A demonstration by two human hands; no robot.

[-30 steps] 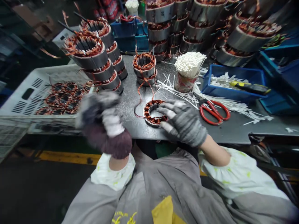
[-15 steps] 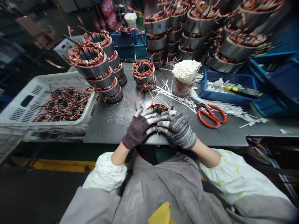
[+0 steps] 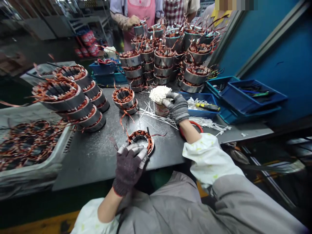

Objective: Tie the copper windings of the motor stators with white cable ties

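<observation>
A motor stator core [image 3: 141, 138] with copper windings lies on the metal table in front of me. My left hand [image 3: 129, 164], in a dark purple glove with whitish fingertips, grips its near rim with bent fingers. My right hand [image 3: 176, 107], in a grey striped glove, reaches to a cup [image 3: 161, 110] packed with thin white strips [image 3: 159, 93] that look like cable ties. Its fingertips pinch at the bundle's right side; how many strips they hold is hidden. Red-handled scissors [image 3: 198, 126] lie partly under my right wrist.
Stacked stators [image 3: 73, 102] stand at left beside a pale crate [image 3: 58, 162] of wound cores. A short stack [image 3: 124, 99] stands mid-table, taller ones [image 3: 164, 61] behind. Blue bins [image 3: 255, 97] and a yellow-black cutter [image 3: 207, 106] are at right. Co-workers [image 3: 141, 13] stand across the table.
My right hand has left the stator and moved forward to the cup of white strips. My left hand stays on the stator. The view has tilted up, showing people behind the stacks.
</observation>
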